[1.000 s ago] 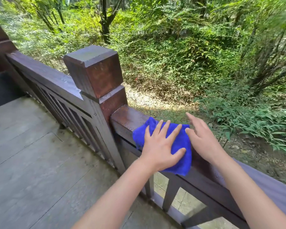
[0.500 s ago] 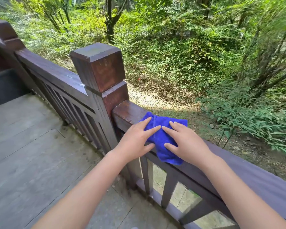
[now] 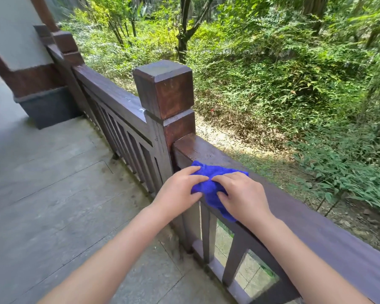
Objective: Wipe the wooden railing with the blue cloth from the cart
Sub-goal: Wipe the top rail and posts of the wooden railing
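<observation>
Two grips, left hand [image 3: 180, 190], right hand [image 3: 242, 195], both clutching one blue cloth [image 3: 219, 170], one wooden railing [image 3: 316, 222].

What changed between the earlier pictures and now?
The right hand moved left onto the blue terry cloth; both hands now pinch it, bunching what the left hand had pressed flat. The cloth stayed on the brown wooden railing beside the square post.

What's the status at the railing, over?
Left hand and right hand both pinching blue cloth. Cloth bunched on wooden railing, just right of post. Only the post bounds the wipe path.
</observation>
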The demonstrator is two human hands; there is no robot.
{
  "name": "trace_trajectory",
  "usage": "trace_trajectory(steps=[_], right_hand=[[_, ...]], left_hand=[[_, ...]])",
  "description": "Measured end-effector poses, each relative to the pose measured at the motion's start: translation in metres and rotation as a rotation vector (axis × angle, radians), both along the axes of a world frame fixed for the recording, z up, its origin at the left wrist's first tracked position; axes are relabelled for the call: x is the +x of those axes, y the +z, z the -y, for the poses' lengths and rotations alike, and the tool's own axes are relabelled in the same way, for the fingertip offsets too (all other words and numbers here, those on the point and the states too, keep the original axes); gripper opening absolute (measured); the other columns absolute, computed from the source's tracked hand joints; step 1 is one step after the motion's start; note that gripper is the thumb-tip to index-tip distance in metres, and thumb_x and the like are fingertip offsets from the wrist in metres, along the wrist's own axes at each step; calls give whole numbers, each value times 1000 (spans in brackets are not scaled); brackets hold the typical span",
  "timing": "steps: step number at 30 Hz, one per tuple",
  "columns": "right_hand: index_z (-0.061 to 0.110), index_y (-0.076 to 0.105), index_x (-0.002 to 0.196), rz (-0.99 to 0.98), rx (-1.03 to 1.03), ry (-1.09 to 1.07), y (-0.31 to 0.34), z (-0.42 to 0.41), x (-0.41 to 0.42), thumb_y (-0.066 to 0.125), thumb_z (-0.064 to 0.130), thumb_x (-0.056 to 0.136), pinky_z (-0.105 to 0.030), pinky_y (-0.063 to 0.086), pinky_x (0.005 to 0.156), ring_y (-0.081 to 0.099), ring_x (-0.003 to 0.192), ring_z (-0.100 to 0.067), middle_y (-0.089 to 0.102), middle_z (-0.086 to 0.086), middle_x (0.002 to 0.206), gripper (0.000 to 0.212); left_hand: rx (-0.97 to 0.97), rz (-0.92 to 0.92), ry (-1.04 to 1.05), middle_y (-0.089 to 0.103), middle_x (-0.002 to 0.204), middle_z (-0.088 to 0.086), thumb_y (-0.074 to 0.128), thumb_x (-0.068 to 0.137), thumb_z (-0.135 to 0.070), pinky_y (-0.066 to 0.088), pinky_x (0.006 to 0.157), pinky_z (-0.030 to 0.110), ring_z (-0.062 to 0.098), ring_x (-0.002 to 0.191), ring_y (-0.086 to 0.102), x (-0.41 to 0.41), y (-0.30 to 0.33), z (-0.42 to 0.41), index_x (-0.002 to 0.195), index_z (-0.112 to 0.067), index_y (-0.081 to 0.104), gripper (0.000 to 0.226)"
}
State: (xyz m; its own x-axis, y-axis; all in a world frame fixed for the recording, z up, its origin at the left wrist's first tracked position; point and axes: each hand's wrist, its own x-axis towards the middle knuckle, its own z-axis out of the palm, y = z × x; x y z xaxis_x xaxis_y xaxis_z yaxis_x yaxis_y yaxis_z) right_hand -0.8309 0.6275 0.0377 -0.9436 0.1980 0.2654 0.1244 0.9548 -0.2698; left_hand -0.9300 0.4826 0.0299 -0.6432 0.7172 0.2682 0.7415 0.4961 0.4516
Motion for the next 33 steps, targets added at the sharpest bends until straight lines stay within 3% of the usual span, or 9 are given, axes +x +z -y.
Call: trace_trajectory(steps=[4,9,14,23,27,29,33], right_hand=[[28,61,105,-47,-72,47,1,18,-17,54,16,77,-35,48,69,55,105,-20,69,6,104,31],[29,61,104,-61,-96,136,6,46,-44,54,15,77,-37,50,71,57,103,-21,69,5,103,31],[27,62,104,-96,-75,209,16,92,-83,57,14,76,-36,49,74,56,104,-20,69,4,104,31],[23,64,106,-203,-27,195,26,210,-178,58,13,77,-34,49,72,56,106,-19,68,4,108,31],[15,69,96,-304,23,167,38,248,-210,67,4,68,-33,53,59,65,92,-24,72,-1,96,31],[14,70,90,-351,76,144,41,258,-222,71,1,62,-30,53,51,68,84,-23,74,-2,87,31],[13,70,90,-354,83,103,38,261,-250,70,0,62,-30,54,52,68,84,-23,74,-2,87,31]], left_hand=[[58,143,84,54,133,6,67,72,-10,23,102,11,9,125,43,-7,6,22,109,-22,66,39],[134,203,153,56,130,-1,74,65,-22,21,91,-4,-4,112,44,-19,10,58,105,-24,68,40],[133,119,152,60,124,9,72,68,-9,21,91,-3,5,114,47,-53,18,110,101,-15,69,33],[139,10,136,57,126,11,72,67,-9,26,95,9,18,119,51,-153,30,226,100,-16,68,35],[138,-36,89,57,126,12,71,67,-8,27,96,12,19,119,50,-193,43,258,101,-15,68,35],[142,-61,42,57,126,14,72,66,-6,26,97,9,19,118,51,-211,46,265,101,-14,68,36],[183,-54,-15,56,127,10,72,68,-7,21,96,-2,8,114,48,-246,41,265,101,-16,67,35]])
